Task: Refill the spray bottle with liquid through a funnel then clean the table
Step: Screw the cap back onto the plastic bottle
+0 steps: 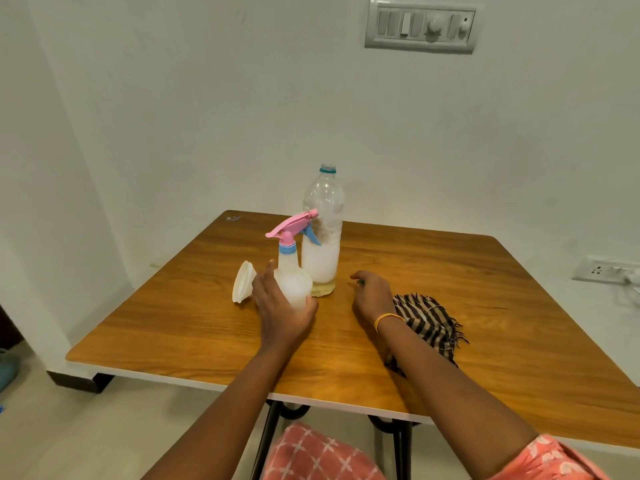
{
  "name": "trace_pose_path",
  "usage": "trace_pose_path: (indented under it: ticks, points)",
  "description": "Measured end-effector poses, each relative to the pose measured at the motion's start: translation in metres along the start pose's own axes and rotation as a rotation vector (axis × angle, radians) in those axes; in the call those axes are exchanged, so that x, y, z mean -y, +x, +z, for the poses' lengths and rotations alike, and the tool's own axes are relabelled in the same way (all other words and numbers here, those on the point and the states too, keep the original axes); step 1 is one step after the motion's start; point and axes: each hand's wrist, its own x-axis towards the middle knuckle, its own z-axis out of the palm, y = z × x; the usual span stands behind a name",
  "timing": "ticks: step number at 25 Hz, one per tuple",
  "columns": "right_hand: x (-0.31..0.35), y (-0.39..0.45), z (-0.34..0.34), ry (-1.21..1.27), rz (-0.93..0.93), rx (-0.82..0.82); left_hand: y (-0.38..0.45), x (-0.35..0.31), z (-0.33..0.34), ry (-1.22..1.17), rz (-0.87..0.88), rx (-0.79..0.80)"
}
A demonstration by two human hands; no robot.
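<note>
A white spray bottle with a pink trigger head and blue collar stands upright near the middle of the wooden table. My left hand is wrapped around its lower body. Right behind it stands a tall clear plastic bottle with no cap, holding foamy white liquid over a yellowish layer. A white funnel lies on its side just left of my left hand. My right hand rests on the table to the right of the bottles, fingers curled on a small green cap. A striped brown-and-white cloth lies beside my right wrist.
The table stands against a white wall, its near edge above my lap. A switch panel is high on the wall and a socket sits at the right. Black table legs show below the front edge.
</note>
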Motion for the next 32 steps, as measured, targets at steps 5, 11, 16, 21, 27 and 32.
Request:
trace_pose_path:
  ticks: [5,11,16,21,27,32]
  points:
    - [0.04,0.009,-0.037,0.609,0.19,-0.051,0.019,-0.039,-0.016,-0.048,0.091,-0.109]
    - [0.095,0.02,-0.077,0.75,0.125,-0.083,0.056,-0.077,-0.035,-0.089,0.177,-0.173]
    - [0.114,0.031,-0.089,0.772,0.055,-0.158,0.099,-0.112,-0.039,0.127,0.24,0.126]
    - [0.124,0.046,-0.095,0.705,-0.032,-0.167,0.14,-0.14,-0.023,0.047,0.152,0.36]
    - [0.124,0.059,-0.115,0.627,-0.154,-0.261,0.14,-0.152,-0.012,-0.041,0.144,0.381]
    - [0.112,0.056,-0.14,0.592,-0.25,-0.322,0.126,-0.169,-0.005,-0.025,0.243,0.448]
